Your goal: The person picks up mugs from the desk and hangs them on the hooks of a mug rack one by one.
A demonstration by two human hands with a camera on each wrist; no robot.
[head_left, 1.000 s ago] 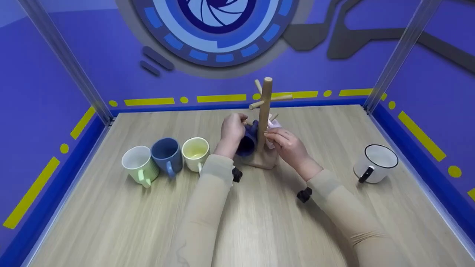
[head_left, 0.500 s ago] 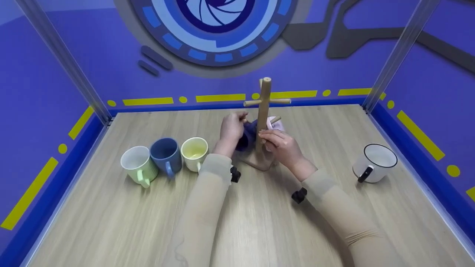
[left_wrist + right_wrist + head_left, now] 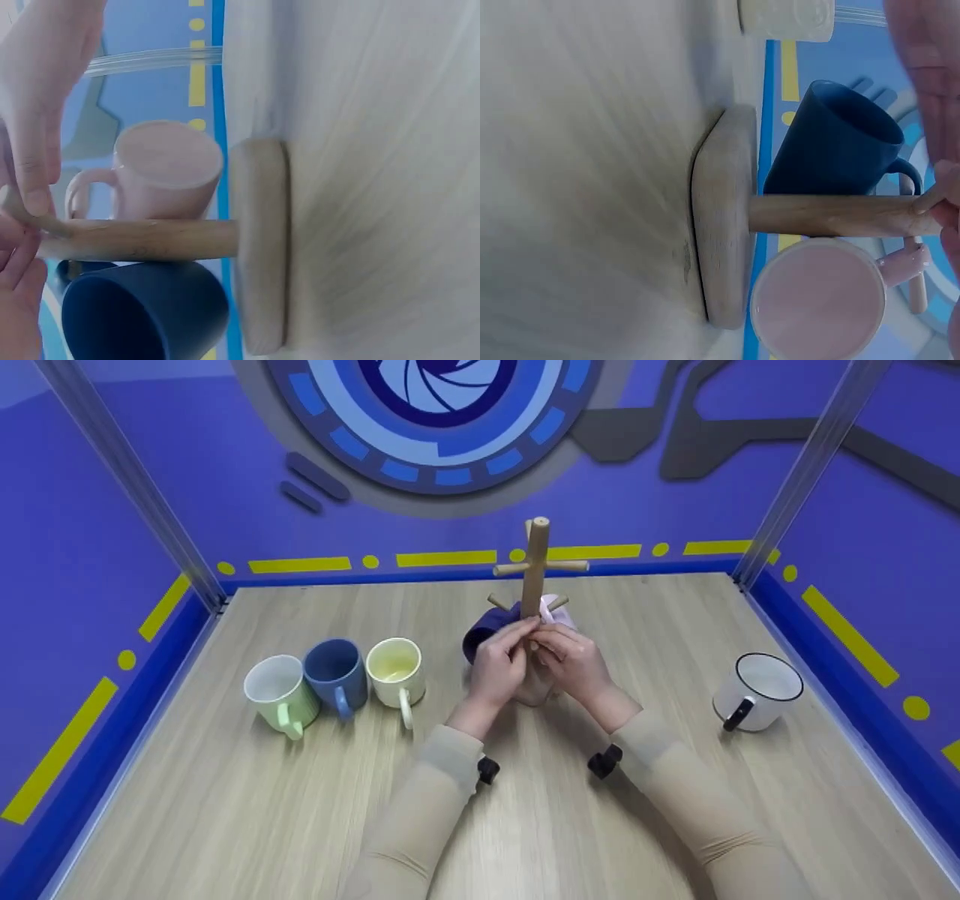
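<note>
The mug stand (image 3: pixel 534 587) is on the wooden tabletop (image 3: pixel 225 810) by blue walls (image 3: pixel 187 472). The left hand (image 3: pixel 499 667) and right hand (image 3: pixel 577 664) pinch its front peg (image 3: pixel 49 224) together. A dark blue mug (image 3: pixel 829 150) and pink mug (image 3: pixel 817 300) hang there.

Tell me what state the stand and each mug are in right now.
Wooden stand: upright, held by the left hand and right hand
Navy mug: hung on the stand, tilted
Pink mug: hung on the stand, tilted
Green mug: upright
Blue mug: upright
Yellow mug: upright
White mug: upright
</note>
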